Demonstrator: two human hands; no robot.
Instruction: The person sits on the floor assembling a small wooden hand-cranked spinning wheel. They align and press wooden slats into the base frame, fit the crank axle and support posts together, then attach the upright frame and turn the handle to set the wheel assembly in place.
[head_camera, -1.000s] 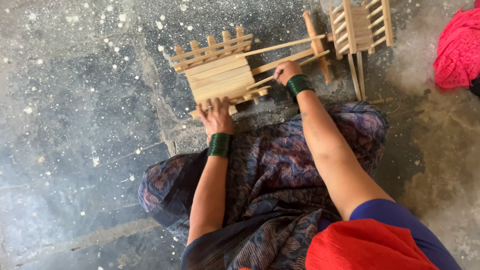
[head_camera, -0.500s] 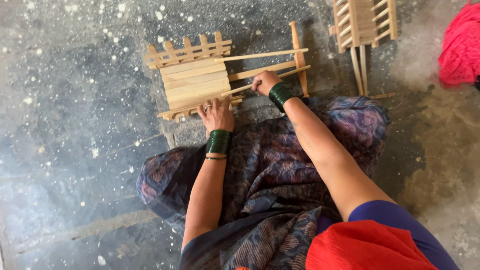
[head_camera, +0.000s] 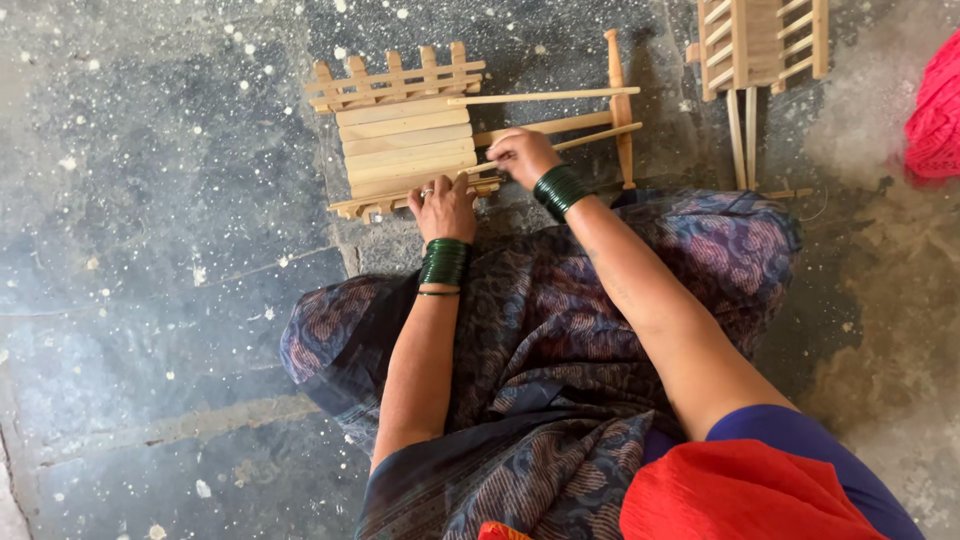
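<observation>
A small wooden cart model (head_camera: 405, 150), built of pale flat sticks, lies on the speckled grey stone floor (head_camera: 150, 250) in the upper middle of the frame, just above the person's knees. Its slatted bed sits to the left, a fence-like side rail (head_camera: 395, 78) along its upper edge, and long thin shafts (head_camera: 545, 96) run to the right to an upright crossbar (head_camera: 620, 105).

The left hand (head_camera: 443, 208) lies flat, fingers spread, pressing the lower edge of the bed; its grip is open and closes on nothing. The right hand (head_camera: 520, 155) is curled, fingertips pinched on a thin stick (head_camera: 590, 140) where it meets the bed's right edge; how tightly it pinches I cannot tell.

The risks, as I judge them: the sticks are slender, so too much pressure from the pinch could snap or loosen the one being held. If the left palm slips, the whole frame may skid over the dusty floor and twist its joints. The green bangles (head_camera: 560, 190) on the right wrist hang near the lower shaft and could catch it. A second stick frame (head_camera: 765, 45) in the upper right stands well apart, out of harm's way.
</observation>
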